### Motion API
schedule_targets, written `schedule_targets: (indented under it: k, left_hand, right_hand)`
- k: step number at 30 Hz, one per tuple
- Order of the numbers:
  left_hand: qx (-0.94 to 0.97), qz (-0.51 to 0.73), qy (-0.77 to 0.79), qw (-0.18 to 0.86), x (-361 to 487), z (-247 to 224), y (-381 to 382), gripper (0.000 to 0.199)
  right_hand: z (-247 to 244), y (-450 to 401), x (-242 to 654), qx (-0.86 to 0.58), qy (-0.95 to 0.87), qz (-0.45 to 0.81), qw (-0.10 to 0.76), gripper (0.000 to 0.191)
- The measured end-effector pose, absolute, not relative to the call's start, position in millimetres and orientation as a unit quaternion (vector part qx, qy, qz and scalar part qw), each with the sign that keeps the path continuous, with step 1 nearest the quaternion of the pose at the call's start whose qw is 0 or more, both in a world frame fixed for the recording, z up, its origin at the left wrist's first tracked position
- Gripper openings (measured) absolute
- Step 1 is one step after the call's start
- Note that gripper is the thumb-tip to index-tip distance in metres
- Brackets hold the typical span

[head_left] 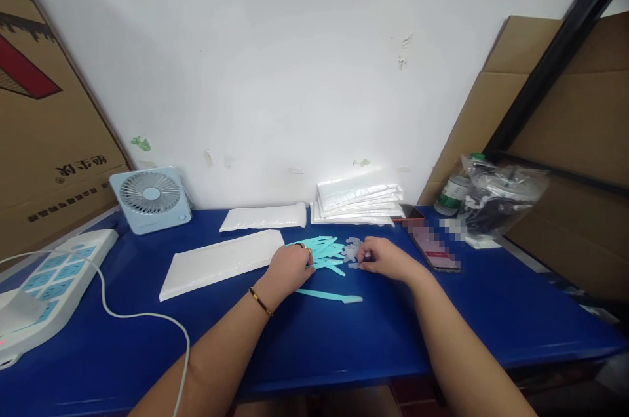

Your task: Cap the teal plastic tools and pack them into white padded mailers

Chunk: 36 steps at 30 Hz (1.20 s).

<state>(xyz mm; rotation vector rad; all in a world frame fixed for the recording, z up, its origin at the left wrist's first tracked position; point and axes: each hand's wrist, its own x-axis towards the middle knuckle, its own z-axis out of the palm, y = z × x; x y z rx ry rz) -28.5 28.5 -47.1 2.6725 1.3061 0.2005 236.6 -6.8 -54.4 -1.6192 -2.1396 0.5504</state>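
A loose pile of teal eyebrow razors [324, 248] lies on the blue table. My left hand [291, 266] rests at the pile's left end, its fingers curled and closed on a razor handle, mostly hidden under the hand. Small clear plastic blade caps [350, 250] are heaped just right of the razors. At that heap my right hand [383, 257] is closed in a pinch, thumb and fingertips together on a clear cap. Nearer to me, a single teal razor [327, 296] lies apart, with a pale cover over its blade end.
White flat packages [223, 261] lie left of and behind the razors; more are stacked [356, 200] by the wall. A phone [432, 245], a bottle [451, 194] and a plastic bag [506, 197] stand right. Left are a fan [151, 199], a power strip [59, 279] and its cable [147, 314].
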Motion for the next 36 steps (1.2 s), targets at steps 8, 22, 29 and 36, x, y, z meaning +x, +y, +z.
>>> schedule_targets:
  k: [8,22,29,36]
  left_hand:
    - [0.903,0.068,0.412,0.100,-29,-40,22,0.017]
    - [0.869,0.158,0.429,0.188,-35,-31,24,0.020]
    - [0.876,0.169,0.416,0.177,-39,-33,32,0.022]
    - [0.882,0.177,0.393,0.191,-36,-34,30,0.023]
  right_hand:
    - [-53,-10,229,-0.574,-0.764,0.221,0.192,0.007]
    - [-48,-13,228,-0.533,-0.703,0.326,0.340,0.004]
    - [-47,-9,228,-0.523,-0.656,0.342,0.425,0.009]
    - [-44,-9,221,-0.499,-0.633,0.391,0.443,0.013]
